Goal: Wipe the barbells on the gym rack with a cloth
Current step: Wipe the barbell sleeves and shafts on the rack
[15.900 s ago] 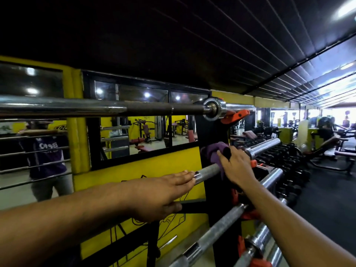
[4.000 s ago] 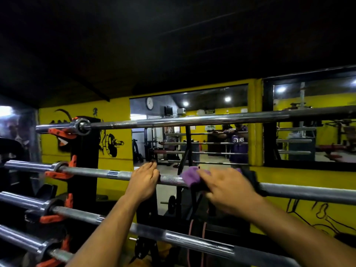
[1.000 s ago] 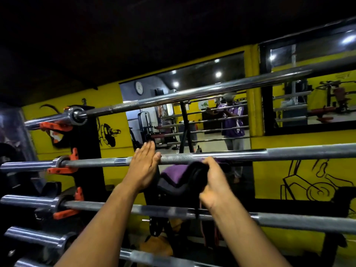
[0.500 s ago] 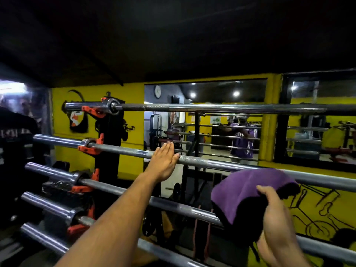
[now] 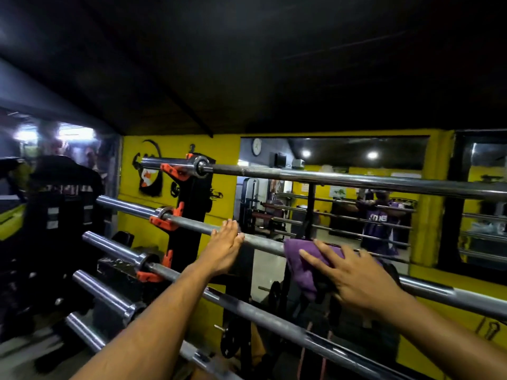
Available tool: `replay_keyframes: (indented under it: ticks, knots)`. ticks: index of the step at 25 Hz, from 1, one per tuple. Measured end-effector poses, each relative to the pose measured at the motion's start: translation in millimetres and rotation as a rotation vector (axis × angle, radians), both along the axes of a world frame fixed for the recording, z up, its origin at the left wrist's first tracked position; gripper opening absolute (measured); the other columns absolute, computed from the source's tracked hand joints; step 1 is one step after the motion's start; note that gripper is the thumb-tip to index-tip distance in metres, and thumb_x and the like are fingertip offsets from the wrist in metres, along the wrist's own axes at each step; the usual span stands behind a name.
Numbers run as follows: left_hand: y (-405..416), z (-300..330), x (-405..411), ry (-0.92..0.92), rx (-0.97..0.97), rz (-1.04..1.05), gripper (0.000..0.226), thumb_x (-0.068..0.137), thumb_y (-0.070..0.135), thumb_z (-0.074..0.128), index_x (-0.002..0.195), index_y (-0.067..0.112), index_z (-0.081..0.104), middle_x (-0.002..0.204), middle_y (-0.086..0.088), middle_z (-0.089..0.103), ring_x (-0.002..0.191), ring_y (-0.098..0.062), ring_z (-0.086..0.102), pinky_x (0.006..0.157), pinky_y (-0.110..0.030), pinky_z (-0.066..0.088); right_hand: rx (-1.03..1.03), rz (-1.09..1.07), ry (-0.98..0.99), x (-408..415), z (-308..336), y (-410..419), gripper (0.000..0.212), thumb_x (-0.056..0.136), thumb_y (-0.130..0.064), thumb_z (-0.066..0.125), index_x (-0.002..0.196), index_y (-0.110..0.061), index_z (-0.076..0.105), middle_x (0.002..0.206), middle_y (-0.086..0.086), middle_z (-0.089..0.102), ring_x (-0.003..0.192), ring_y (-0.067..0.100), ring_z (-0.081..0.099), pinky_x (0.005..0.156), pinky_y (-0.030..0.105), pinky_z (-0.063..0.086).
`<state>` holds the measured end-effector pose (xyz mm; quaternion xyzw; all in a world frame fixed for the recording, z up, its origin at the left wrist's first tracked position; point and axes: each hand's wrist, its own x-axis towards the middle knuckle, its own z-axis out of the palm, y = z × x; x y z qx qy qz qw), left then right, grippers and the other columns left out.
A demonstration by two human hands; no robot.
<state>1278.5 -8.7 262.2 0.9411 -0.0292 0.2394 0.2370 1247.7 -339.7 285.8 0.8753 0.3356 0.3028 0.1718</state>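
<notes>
While the person faces a black rack (image 5: 192, 215) stacked with steel bars, both bare arms reach forward to the second bar (image 5: 263, 244) from the top. The left hand (image 5: 223, 249) rests on that bar with straight fingers laid over its top, probably to brace it so it does not roll in its orange hooks (image 5: 167, 219) under the rubbing. To its right, the right hand (image 5: 354, 272) presses a purple cloth (image 5: 300, 263) against the same bar; the fingers are spread and nearly straight, flattening the cloth over the metal rather than clutching it. The cloth drapes over the bar and hangs down on the near side, which should let it wrap the round shaft as it slides. The top bar (image 5: 343, 178) runs above the hands, and three more lie below, nearer and lower at the left. Behind the rack is a yellow wall (image 5: 178, 145) with a mirror (image 5: 343, 204) that reflects the bars and the person. Judging by the cloth's position, this bar's wipe is just starting.
</notes>
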Motion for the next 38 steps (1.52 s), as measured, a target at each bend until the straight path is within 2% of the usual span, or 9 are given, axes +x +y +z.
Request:
replay_keyframes:
  ticks: [5,8,11,14,18,22,29,33,38]
  knots:
    - [43,16,42,-0.004,-0.031,0.138,0.059,0.109,0.041,0.016,0.158,0.008,0.023,0.167,-0.010,0.015,0.155,-0.026,0.004,0.123,-0.048,-0.001,-0.062,-0.009,0.108,19,21,14,0.083,0.099,-0.051,0.039,0.145,-0.051,-0.030,0.144,-0.001,0.036,0.101,0.018,0.053,0.077,0.031,0.052]
    - [63,7,66,-0.147,0.009,0.209,0.055,0.110,0.039,0.019,0.150,0.009,0.042,0.159,-0.010,0.037,0.152,-0.023,0.022,0.124,-0.046,0.004,-0.051,-0.031,0.217,24,28,26,0.093,0.098,-0.050,0.045,0.138,-0.055,-0.038,0.138,-0.002,0.039,0.086,0.008,0.049,0.063,0.018,0.039]
    - [63,-3,81,-0.291,0.012,0.240,0.056,0.109,0.039,0.020,0.144,0.008,0.051,0.150,-0.010,0.050,0.144,-0.021,0.038,0.123,-0.044,0.014,-0.081,0.012,0.230,33,34,51,0.093,0.098,-0.049,0.046,0.138,-0.056,-0.038,0.145,0.004,0.036,0.088,0.015,0.053,0.066,0.023,0.041]
    - [71,-7,83,-0.304,0.057,0.227,0.067,0.100,0.045,0.015,0.140,0.011,0.057,0.144,-0.011,0.057,0.138,-0.024,0.047,0.119,-0.045,0.025,-0.086,0.128,0.195,61,31,111,0.086,0.096,-0.051,0.046,0.147,-0.055,-0.023,0.146,0.013,0.040,0.097,0.031,0.063,0.076,0.038,0.053]
    - [70,-1,73,-0.219,0.124,0.245,0.080,0.094,0.052,0.007,0.126,0.008,0.066,0.127,-0.015,0.066,0.123,-0.031,0.056,0.111,-0.044,0.031,-0.067,0.174,0.197,79,32,162,0.079,0.096,-0.050,0.049,0.154,-0.051,-0.005,0.135,0.012,0.048,0.103,0.036,0.061,0.077,0.042,0.049]
    - [61,8,62,-0.172,0.064,0.300,0.082,0.090,0.056,0.004,0.110,0.008,0.068,0.106,-0.015,0.070,0.103,-0.035,0.059,0.091,-0.047,0.042,-0.006,0.159,0.235,64,25,121,0.070,0.099,-0.054,0.043,0.152,-0.054,-0.002,0.139,0.012,0.040,0.109,0.035,0.058,0.085,0.044,0.051]
    - [55,3,66,-0.240,0.049,0.320,0.085,0.089,0.057,0.005,0.106,0.005,0.070,0.099,-0.013,0.071,0.095,-0.031,0.059,0.090,-0.046,0.041,0.083,0.014,0.277,34,24,40,0.077,0.096,-0.054,0.046,0.147,-0.059,-0.012,0.137,0.002,0.039,0.107,0.025,0.057,0.084,0.039,0.050]
    - [56,-3,70,-0.269,-0.019,0.277,0.071,0.099,0.047,0.016,0.110,0.000,0.068,0.109,-0.017,0.069,0.102,-0.031,0.058,0.101,-0.045,0.037,0.059,0.044,0.197,53,30,122,0.069,0.096,-0.047,0.050,0.152,-0.046,0.010,0.138,0.009,0.049,0.114,0.034,0.059,0.087,0.043,0.049]
    - [62,-4,67,-0.232,0.026,0.251,0.069,0.102,0.045,0.013,0.145,0.005,0.049,0.147,-0.016,0.052,0.138,-0.028,0.044,0.119,-0.044,0.026,0.040,0.094,0.107,60,14,161,0.066,0.101,-0.044,0.043,0.157,-0.041,0.007,0.140,0.014,0.042,0.110,0.037,0.057,0.082,0.043,0.047]
